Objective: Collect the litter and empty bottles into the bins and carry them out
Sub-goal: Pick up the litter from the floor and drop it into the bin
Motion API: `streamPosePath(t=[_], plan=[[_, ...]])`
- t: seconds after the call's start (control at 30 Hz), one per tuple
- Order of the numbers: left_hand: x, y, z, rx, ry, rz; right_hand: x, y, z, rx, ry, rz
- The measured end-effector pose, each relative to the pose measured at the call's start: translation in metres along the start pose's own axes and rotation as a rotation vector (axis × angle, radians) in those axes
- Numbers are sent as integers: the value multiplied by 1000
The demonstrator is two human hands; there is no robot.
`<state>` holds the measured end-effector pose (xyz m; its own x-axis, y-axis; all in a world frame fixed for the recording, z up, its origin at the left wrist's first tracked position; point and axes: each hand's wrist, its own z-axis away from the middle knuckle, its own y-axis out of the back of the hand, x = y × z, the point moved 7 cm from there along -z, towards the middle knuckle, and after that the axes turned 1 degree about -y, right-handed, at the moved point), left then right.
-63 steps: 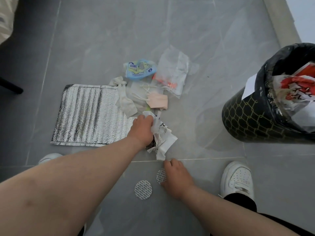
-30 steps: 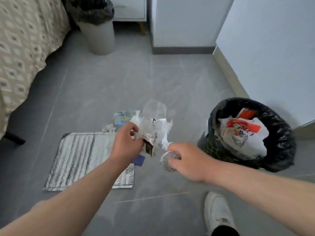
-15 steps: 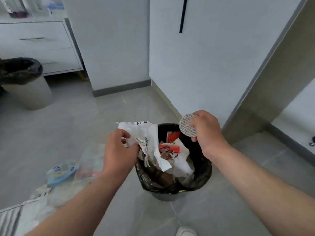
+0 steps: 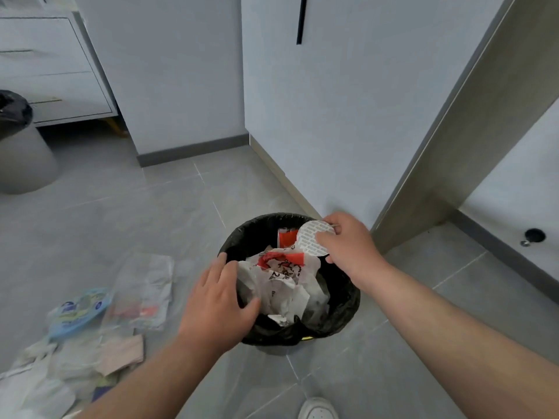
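From the head view, the bin [image 4: 348,300] with its black liner stood on the grey tiled floor just beside the wall, already heaped with crumpled white and red paper [image 4: 284,282]. The left hand [image 4: 217,303] lay palm down over the bin's near-left rim, fingers spread and nearly straight against the paper, gripping nothing. The right hand [image 4: 348,246] hovered above the far rim and pinched a round white disc [image 4: 311,238] between thumb and fingers, holding it over the bin's mouth.

More litter lay blurred on the floor to the left: a blue packet [image 4: 78,309], a clear plastic bag [image 4: 145,285] and a pinkish scrap [image 4: 121,355]. A second bin [image 4: 21,158] stood well apart by the drawer unit [image 4: 54,71]. A white shoe [image 4: 317,409] showed at the bottom edge.
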<state>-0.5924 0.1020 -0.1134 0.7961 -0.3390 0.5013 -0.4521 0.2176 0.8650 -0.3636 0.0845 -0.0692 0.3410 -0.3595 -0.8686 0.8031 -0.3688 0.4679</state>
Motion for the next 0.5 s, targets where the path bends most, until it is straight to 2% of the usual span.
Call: streamPosePath(t=[0.07,0.13,0.27,0.5], plan=[[-12,-14,10,-183,48,76,-1,-13,2,-51,73,110],[-17,-20,16,-255,63,104,-4,-36,5,-145,159,249],[-19,-20,14,-221,59,178,8,-84,11,-331,240,551],[-27,-26,12,-191,44,279,56,-117,12,-514,163,1151]])
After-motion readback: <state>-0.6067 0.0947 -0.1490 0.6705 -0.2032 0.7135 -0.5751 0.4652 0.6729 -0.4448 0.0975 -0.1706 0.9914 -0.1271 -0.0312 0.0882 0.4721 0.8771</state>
